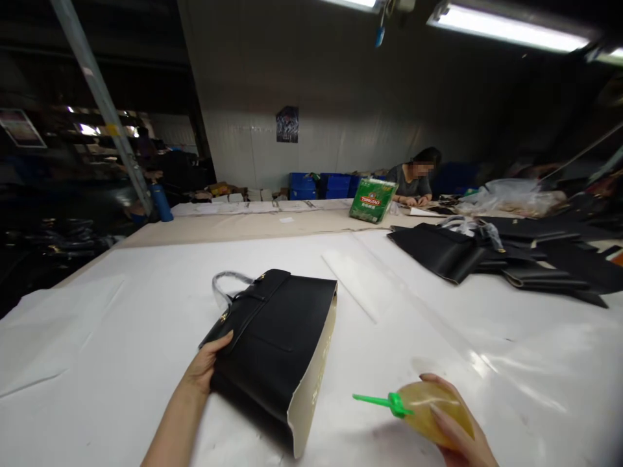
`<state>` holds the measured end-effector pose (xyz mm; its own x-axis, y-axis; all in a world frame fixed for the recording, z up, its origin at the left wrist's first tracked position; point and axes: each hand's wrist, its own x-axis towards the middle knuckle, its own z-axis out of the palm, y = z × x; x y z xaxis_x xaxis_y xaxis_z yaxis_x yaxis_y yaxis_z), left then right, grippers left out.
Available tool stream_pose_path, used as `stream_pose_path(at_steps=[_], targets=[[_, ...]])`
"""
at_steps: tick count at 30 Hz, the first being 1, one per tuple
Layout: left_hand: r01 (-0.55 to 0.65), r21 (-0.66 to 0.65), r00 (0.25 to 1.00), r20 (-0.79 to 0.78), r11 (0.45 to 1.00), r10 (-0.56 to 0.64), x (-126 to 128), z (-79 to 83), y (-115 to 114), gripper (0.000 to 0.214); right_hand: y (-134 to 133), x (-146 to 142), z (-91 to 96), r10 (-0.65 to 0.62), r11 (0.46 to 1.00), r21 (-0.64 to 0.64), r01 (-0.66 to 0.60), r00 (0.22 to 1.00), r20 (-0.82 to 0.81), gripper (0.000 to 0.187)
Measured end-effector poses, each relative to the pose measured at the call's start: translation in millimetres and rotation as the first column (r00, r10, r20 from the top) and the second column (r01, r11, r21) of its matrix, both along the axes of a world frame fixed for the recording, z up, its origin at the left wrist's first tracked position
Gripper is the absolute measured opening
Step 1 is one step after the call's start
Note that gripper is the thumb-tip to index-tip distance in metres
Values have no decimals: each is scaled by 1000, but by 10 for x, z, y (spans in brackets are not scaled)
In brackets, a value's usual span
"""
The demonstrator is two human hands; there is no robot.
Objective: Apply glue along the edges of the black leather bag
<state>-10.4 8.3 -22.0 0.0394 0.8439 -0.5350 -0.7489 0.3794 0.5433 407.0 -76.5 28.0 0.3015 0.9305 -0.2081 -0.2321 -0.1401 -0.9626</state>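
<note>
Head view of a white-covered table [121,311]. A black bag [275,337] lies flat near the table's front edge, its clear-wrapped handle [226,285] pointing away from the viewer and its pale cream lining [314,383] showing along the open side toward the viewer's right.

The left hand [207,366] grips the bag's left edge: the thumb lies on the black top face, and the other fingers are hidden beneath the bag.

To the right of the bag, close to the table's front edge, the right hand [460,431] is wrapped around an amber squeeze bottle [433,412]. The fingers close over the bottle's body. Its green nozzle [379,401] points left toward the bag, with clear space between the nozzle's tip and the lining. Whether the bottle rests on the table or is held just above it cannot be told.

Beyond the bag, toward the table's middle, lies a strip of clear film [360,285]. At the table's right side, well apart from the bag, is a pile of black bag pieces [491,256]. On the far part of the table stands a green packet [372,201]; a blue flask [160,202] stands at the far left corner. At the far side a seated person [416,181] bends over their own work; behind them, blue crates [321,185] stand against the wall.
</note>
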Motion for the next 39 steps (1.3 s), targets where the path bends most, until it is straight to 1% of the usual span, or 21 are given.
stream_pose_path(at_steps=[3,6,8,10,14,20,24,29,33,35,37,39], targets=[[2,-11,1000,-11,1000,-2,2,-2,8,46,43,-90,85,97,995,-45,-89,974,207,55],[0,-2,1000,-19,1000,0,16,10,1,42,76,-233,91,153,988,-42,-148,913,378,55],[-3,6,1000,-20,1000,3,21,15,0,38,85,-342,65,178,983,-44,-177,869,461,54],[-2,6,1000,-18,1000,2,20,18,2,34,84,-443,31,200,978,-60,-197,839,506,53],[-8,8,1000,-20,1000,8,14,29,10,31,72,-582,-31,213,976,-74,-206,813,542,52],[30,-16,1000,-8,999,-30,-4,32,14,31,49,-649,-62,247,967,-100,-232,784,570,50],[36,-11,999,-8,999,-36,-20,-7,19,29,28,-642,-80,309,949,-110,-297,794,523,51],[17,14,1000,-22,1000,-16,-23,-43,21,30,10,-620,-111,267,962,-104,-252,800,538,49],[19,14,999,-26,1000,-19,-24,-45,19,29,-26,-636,-148,336,939,-102,-328,816,470,52],[27,9,999,-23,1000,-26,-24,-39,17,30,-29,-639,-162,319,946,-96,-311,824,469,52],[28,4,999,-21,1000,-28,-20,-28,16,31,-27,-636,-173,273,960,-85,-267,827,492,51],[25,-2,999,-20,1000,-25,-14,-14,14,33,-31,-637,-187,265,961,-68,-267,829,492,51]])
